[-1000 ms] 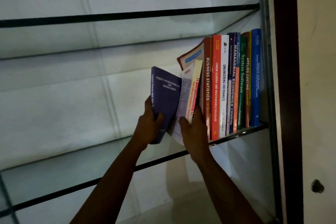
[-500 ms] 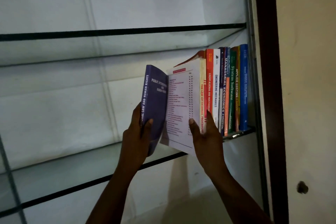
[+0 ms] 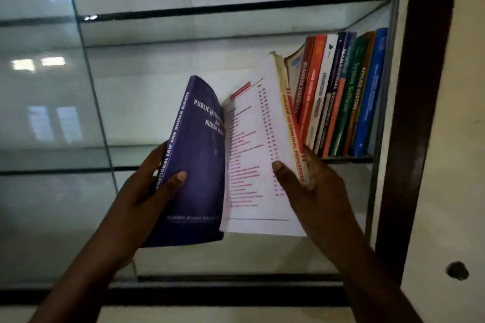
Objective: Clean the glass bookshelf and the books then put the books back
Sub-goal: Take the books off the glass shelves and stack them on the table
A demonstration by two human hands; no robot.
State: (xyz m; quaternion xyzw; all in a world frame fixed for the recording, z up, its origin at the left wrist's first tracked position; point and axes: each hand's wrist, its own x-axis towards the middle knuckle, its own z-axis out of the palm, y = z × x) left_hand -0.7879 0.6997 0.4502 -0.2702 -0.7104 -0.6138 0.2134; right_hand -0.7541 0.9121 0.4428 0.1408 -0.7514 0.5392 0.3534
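Note:
My left hand (image 3: 152,186) grips a purple book (image 3: 199,165) by its spine edge, thumb on the front cover. Next to it on the right, my right hand (image 3: 307,186) holds a white book with red print (image 3: 257,160), thumb on its open contents page and fingers behind its yellow spine. Both books are lifted in front of the glass shelf (image 3: 349,159). A row of upright books (image 3: 341,97) leans against the right end of that shelf.
A higher glass shelf (image 3: 236,8) spans the case. A glass panel (image 3: 39,113) with reflections stands at the left. A dark wooden frame (image 3: 420,113) and a cream wall (image 3: 467,165) close off the right side. A lower ledge (image 3: 210,294) runs below my arms.
Both hands have drawn the two books away from the shelved row, down and toward me. The white book has fallen open to a printed page. The view has moved closer.

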